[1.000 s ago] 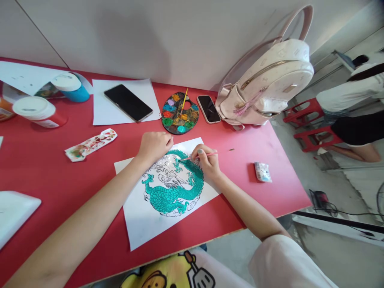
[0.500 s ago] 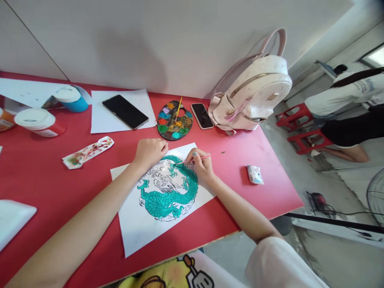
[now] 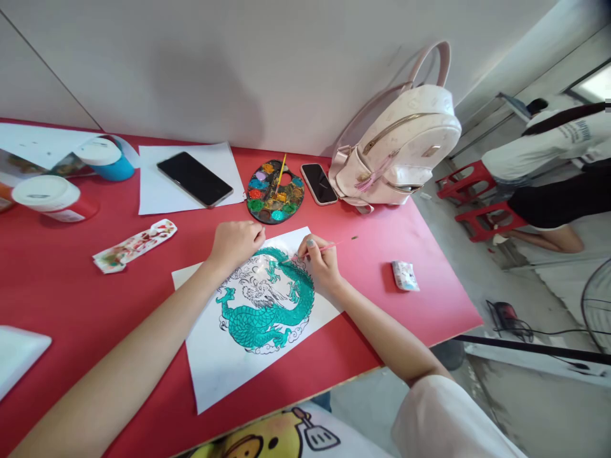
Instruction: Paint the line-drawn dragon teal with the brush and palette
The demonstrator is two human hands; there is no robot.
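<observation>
Head view: right hand [image 3: 323,264] pinches paintbrush [image 3: 326,247], apparently painting dragon sheet [image 3: 260,318] near table's [image 3: 358,340] front edge; left hand [image 3: 237,243] curled; precision likely needed next.

Under the left hand [image 3: 237,245] and the right hand [image 3: 321,264], a drawing sheet [image 3: 214,375] of smooth white paper, shiny in a small patch between them, lies on a smooth tabletop [image 3: 143,289] with a soft sheen. Beyond the left hand, a smartphone [image 3: 195,179] presents a glossy, glass-like screen. Beyond the right hand stands a backpack [image 3: 405,143] of smooth, leather-like material with a metallic-looking zip [image 3: 393,126].
</observation>
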